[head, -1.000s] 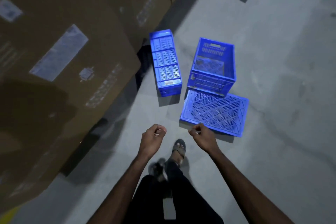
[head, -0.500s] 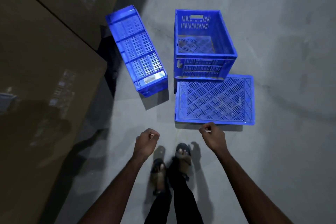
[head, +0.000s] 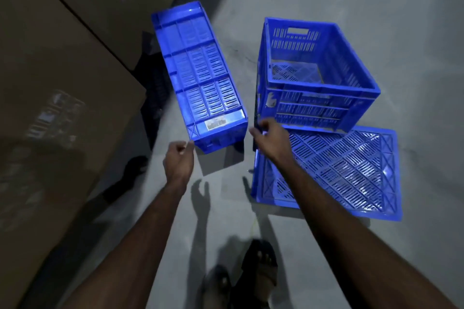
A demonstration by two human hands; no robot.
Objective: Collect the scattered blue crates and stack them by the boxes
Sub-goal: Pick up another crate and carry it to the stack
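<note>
Three blue crates lie on the grey floor. A narrow crate [head: 200, 75] rests on its side by the cardboard boxes [head: 62, 88]. To its right an open crate [head: 319, 98] stands upright, and a third crate [head: 339, 170] lies upside down in front of it. My left hand [head: 178, 159] hovers with curled fingers just at the near left corner of the side-lying crate and holds nothing. Also curled and holding nothing, my right hand [head: 270, 138] is over the near left corner of the upside-down crate, in the gap between the crates.
Large cardboard boxes fill the left side and the far left, with a dark gap behind the side-lying crate. My sandalled feet [head: 258, 266] stand at the bottom centre. Bare concrete floor stretches to the right and beyond the crates.
I have stepped closer and the crates loom larger. Both hands have moved forward from in front of the upside-down crate to the near end of the side-lying crate.
</note>
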